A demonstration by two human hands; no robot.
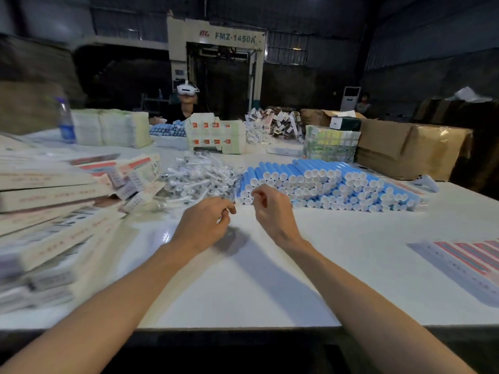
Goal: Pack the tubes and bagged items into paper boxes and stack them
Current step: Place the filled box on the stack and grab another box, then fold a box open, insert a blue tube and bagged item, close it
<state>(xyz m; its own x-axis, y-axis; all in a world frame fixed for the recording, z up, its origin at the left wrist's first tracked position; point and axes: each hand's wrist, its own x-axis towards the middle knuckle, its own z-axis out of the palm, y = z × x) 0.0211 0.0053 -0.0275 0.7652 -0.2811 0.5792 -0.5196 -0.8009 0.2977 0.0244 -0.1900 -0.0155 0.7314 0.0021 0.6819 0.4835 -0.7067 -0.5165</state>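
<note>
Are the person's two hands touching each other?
Apart. The head view shows a gap between the left hand and right hand, with white table and pale-capped blue plastic tubes visible through it.

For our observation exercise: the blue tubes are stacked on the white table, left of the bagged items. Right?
Wrong side. In the head view the blue tubes are stacked on the white table, right of the bagged items.

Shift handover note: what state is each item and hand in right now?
blue tubes, stacked on their sides
bagged items, loose heap
paper boxes, piled, lying flat
left hand, grips a small bagged item
right hand, curled, hold unclear
water bottle, upright
cardboard carton, taped shut
</note>
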